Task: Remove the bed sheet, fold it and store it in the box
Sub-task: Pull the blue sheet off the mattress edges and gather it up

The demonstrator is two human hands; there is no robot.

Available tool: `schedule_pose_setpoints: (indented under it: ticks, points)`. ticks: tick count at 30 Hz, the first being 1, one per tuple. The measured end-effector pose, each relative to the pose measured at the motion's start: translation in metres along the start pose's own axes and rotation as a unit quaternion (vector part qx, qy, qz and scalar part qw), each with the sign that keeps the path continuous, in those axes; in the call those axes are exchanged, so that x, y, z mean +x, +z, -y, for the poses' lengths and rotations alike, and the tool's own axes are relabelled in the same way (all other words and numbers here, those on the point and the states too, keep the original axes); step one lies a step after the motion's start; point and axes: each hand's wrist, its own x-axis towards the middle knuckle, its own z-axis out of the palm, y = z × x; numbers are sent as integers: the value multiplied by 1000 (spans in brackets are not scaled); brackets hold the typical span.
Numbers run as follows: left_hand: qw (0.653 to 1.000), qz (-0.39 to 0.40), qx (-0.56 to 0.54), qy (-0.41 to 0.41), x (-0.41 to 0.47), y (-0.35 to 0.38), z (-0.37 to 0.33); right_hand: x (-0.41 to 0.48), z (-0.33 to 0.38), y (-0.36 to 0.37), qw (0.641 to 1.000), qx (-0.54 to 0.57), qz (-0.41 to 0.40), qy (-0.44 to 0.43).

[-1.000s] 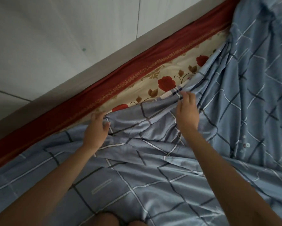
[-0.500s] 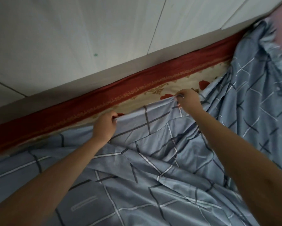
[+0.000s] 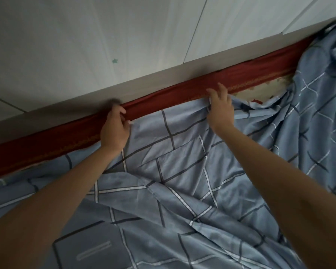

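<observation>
Head view, from left to right: the left hand [image 3: 114, 131] is closed on the edge of the blue checked bed sheet [image 3: 182, 171], with its fingers curled over the top of that edge. Behind it runs a dark red border [image 3: 66, 141] of the bed, right next to the white wall [image 3: 124, 45]. The right hand [image 3: 220, 109] lies on the same edge with its fingers partly spread; I cannot tell if it is pinching the cloth or only pressing on it. Past it, a bit of flowery cover [image 3: 246, 94] peeks out, and the sheet bunches up in the far corner.

I think the sheet could slip from the looser right hand. The bunched corner could also catch on the bed.

The box is not in view. The sheet's bottom and right parts are cut off. The room is dim.
</observation>
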Motion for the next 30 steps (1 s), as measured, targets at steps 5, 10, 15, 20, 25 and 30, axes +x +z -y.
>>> schedule_pose_setpoints:
  ticks: [5, 10, 15, 20, 25, 30]
  points:
    - [974, -2, 135, 180, -49, -11, -11, -56, 12, 27, 907, -137, 85, -388]
    - [974, 2, 224, 41, -91, -30, 39, -46, -14, 31, 944, -175, 279, -31]
    - [947, 6, 286, -146, -71, -73, 82, -22, 2, 20, 947, -172, 251, 106]
    - [948, 22, 307, -80, -70, -89, 96, -31, 38, 31, 991, -102, 90, 17]
    - [955, -18, 277, -106, -64, -93, 105, -22, 53, 44, 982, 44, 140, 116]
    - [971, -39, 212, -104, -56, -91, 117, -7, 44, 45, 973, 59, 120, 188]
